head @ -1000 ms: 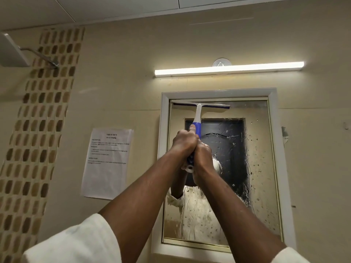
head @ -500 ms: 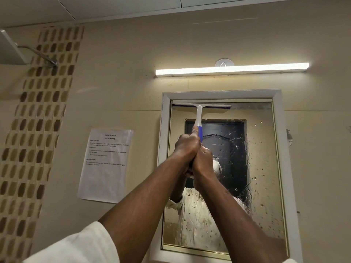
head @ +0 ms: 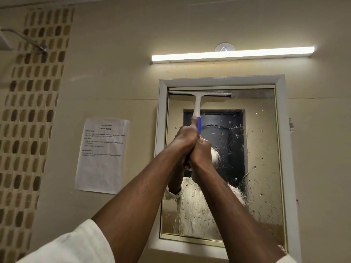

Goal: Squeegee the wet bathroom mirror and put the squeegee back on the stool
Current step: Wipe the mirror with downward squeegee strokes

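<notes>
The squeegee [head: 197, 103] has a white T-shaped head w/ blue grip; its blade lies flat across the top left of the mirror [head: 260, 149], just under the white frame. Left hand [head: 185, 138] and right hand [head: 201, 154] both wrap their fingers tight around the handle, left above right. Glass is wet, drops mostly on the right side. The paper notice [head: 102, 155] beside it reads "Mirror Wiping"; rest too small to read.

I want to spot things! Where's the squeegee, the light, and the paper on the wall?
squeegee [head: 197, 104], head view, on its white neck below the blade.
light [head: 232, 54], head view, middle of the glowing bar above the mirror.
paper [head: 101, 156], head view, middle of the printed sheet.
</notes>
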`<state>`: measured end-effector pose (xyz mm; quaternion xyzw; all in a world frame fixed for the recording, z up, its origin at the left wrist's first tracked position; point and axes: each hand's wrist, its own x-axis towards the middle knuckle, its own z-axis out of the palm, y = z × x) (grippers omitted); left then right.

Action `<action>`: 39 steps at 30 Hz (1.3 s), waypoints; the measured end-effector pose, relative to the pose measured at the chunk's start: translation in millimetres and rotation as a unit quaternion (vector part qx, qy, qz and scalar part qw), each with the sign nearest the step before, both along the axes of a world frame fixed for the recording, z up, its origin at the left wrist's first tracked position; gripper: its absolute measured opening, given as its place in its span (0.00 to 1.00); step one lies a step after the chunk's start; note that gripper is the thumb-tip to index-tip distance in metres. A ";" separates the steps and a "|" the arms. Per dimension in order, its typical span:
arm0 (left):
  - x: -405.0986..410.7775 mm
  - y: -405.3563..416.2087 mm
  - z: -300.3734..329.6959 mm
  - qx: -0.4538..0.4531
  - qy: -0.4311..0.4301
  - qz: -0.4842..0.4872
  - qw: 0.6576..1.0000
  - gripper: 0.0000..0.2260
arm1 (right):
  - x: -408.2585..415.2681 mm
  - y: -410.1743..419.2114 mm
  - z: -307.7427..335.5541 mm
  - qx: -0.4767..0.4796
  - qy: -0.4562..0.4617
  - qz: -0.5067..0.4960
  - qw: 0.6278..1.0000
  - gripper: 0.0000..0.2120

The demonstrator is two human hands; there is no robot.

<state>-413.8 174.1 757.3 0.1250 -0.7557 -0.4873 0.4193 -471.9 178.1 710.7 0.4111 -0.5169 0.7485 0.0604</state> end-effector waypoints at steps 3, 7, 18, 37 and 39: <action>-0.8 -2.9 -0.8 -0.014 -0.018 0.012 1.000 0.36 | 0.7 -3.0 -1.6 0.016 0.005 -0.007 1.000 0.13; -3.2 -6.7 -11.0 -0.022 -0.008 0.029 0.999 0.39 | 4.5 0.6 -17.3 -0.008 -0.015 0.016 1.000 0.13; -11.6 -19.9 -44.8 -0.056 0.010 0.044 0.997 0.29 | 14.2 9.4 -46.6 -0.002 -0.057 0.042 0.997 0.16; -0.3 -3.1 -107.4 -0.050 -0.015 0.038 0.998 0.31 | 22.4 22.9 -109.5 0.025 -0.078 0.041 0.996 0.17; 2.3 -1.9 -116.6 -0.040 -0.026 0.033 0.998 0.33 | 24.9 25.0 -119.2 0.035 -0.081 0.038 0.995 0.17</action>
